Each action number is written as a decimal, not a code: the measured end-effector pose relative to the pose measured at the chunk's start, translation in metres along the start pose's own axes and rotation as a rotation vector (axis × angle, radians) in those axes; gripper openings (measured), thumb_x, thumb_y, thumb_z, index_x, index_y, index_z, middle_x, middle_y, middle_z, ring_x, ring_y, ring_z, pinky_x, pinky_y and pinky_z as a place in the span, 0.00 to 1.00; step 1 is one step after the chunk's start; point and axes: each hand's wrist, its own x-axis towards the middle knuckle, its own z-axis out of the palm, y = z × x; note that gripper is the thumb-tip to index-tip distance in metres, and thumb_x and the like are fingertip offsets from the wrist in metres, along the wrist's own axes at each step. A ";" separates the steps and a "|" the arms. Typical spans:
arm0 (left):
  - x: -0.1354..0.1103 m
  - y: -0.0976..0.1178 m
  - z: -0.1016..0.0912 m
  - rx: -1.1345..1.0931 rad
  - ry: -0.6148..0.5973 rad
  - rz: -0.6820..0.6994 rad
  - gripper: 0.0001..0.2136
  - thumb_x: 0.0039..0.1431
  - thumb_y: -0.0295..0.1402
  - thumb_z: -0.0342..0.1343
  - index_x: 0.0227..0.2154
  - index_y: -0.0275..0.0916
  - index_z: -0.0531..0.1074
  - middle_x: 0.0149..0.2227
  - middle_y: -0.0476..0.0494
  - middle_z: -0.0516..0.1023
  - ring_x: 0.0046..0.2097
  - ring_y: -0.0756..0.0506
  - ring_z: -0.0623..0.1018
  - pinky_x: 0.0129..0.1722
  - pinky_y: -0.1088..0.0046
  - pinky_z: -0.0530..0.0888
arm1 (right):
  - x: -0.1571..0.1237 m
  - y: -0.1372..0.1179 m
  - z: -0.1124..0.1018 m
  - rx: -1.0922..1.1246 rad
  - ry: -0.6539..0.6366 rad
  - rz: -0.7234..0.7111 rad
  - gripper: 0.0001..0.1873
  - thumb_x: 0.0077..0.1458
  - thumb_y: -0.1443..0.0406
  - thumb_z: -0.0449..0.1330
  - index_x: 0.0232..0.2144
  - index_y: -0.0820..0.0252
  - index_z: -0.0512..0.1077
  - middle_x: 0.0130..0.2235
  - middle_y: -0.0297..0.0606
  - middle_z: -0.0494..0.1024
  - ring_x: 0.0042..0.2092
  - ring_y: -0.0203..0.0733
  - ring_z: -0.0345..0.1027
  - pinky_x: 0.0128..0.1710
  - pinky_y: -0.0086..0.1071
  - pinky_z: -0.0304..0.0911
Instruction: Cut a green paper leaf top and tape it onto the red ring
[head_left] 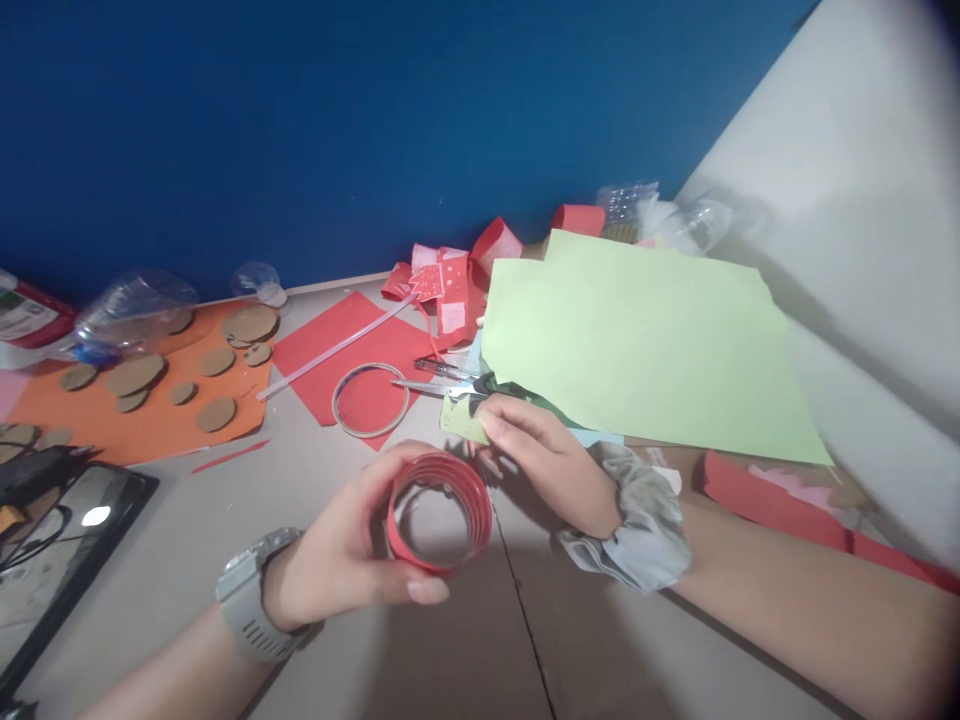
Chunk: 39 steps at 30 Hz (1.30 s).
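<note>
My left hand (360, 545) is wrapped around a red, ribbed, open-ended cylinder (478, 500), its opening turned up toward me. To the right of it, my right hand (544, 455) pinches a small light green paper piece (461, 422) with a notched edge. Scissors (424, 387) lie just beyond that piece, blades pointing left, their dark handles close to my right fingertips. Behind the scissors is a pen (442, 370). A ring-shaped roll of tape (339, 402) sits left of the blades, partly over a red paper sheet (352, 335).
A large light green sheet (645, 345) covers the right side. Cut red paper pieces (454, 290) are heaped at the blue wall. Cardboard discs (135, 375) and a clear plastic bottle (139, 310) rest on orange paper (247, 395) at left. A dark-edged device (82, 560) lies nearer.
</note>
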 end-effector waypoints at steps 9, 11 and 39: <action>0.001 -0.001 -0.002 0.057 -0.078 0.010 0.27 0.42 0.33 0.68 0.47 0.41 0.67 0.44 0.44 0.73 0.43 0.42 0.74 0.45 0.70 0.70 | -0.002 -0.001 0.000 -0.274 -0.118 -0.086 0.16 0.65 0.63 0.47 0.24 0.58 0.58 0.27 0.31 0.61 0.30 0.35 0.56 0.31 0.30 0.53; 0.001 -0.001 -0.002 0.050 -0.085 0.015 0.27 0.42 0.34 0.68 0.46 0.40 0.67 0.43 0.43 0.73 0.42 0.42 0.74 0.44 0.70 0.70 | -0.002 -0.001 0.000 -0.285 -0.130 -0.112 0.15 0.65 0.64 0.46 0.24 0.58 0.58 0.27 0.31 0.61 0.31 0.36 0.56 0.32 0.30 0.54; -0.003 -0.002 -0.001 0.047 -0.101 -0.046 0.36 0.43 0.39 0.68 0.53 0.44 0.55 0.45 0.43 0.67 0.44 0.42 0.72 0.46 0.65 0.68 | -0.007 -0.002 -0.002 -0.475 -0.102 -0.238 0.06 0.61 0.65 0.52 0.33 0.61 0.65 0.32 0.34 0.66 0.33 0.36 0.60 0.34 0.30 0.56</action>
